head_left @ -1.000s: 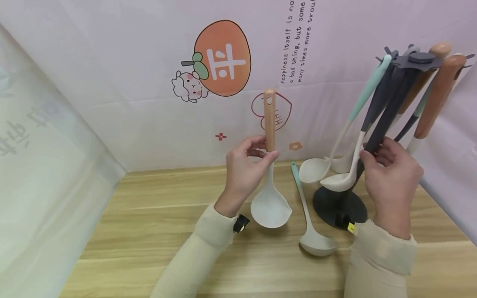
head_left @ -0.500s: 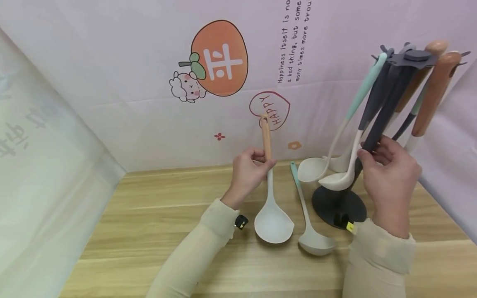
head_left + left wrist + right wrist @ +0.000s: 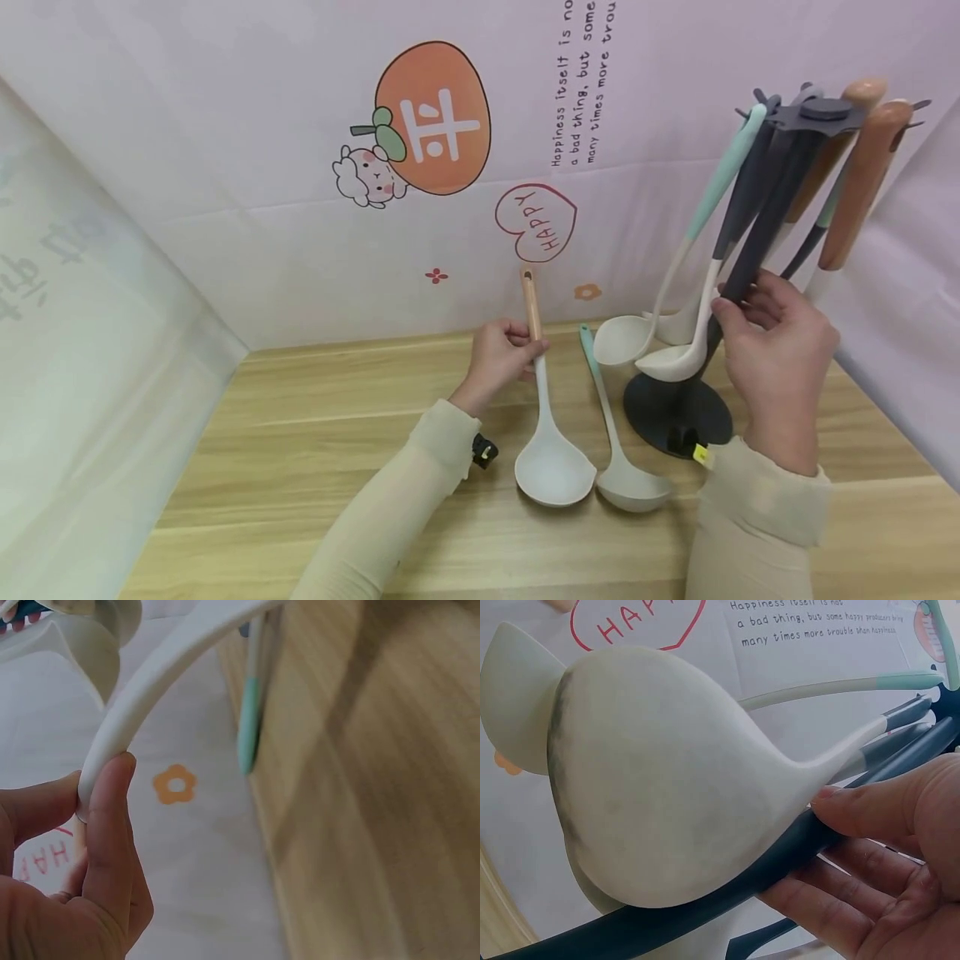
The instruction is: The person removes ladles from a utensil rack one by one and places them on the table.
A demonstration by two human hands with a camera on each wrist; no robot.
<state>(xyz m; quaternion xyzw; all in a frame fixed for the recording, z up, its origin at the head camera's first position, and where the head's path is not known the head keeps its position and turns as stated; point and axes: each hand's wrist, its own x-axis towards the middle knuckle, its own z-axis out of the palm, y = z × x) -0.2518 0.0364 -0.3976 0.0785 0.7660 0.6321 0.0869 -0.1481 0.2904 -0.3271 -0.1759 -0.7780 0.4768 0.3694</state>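
In the head view my left hand (image 3: 498,362) pinches a white ladle (image 3: 555,475) where its pale wooden handle meets the neck. The ladle's bowl is low over the wood table. The left wrist view has thumb and fingers on the white neck (image 3: 150,690). My right hand (image 3: 783,358) grips the dark post of a utensil stand (image 3: 772,200), thumb on one side and fingers on the other. Close before that hand, a hanging ladle's white bowl (image 3: 660,772) covers part of the post in the right wrist view.
A second ladle (image 3: 633,487) with a mint handle lies on the table (image 3: 315,467), between the held ladle and the stand's round base (image 3: 675,417). Several utensils with mint, dark and wooden handles hang from the stand's top. A printed cloth (image 3: 300,125) forms the back wall.
My left hand has lowered the ladle toward the table, and its handle end has dropped below the printed heart. The right hand keeps its grip on the stand; the view shifts slightly.
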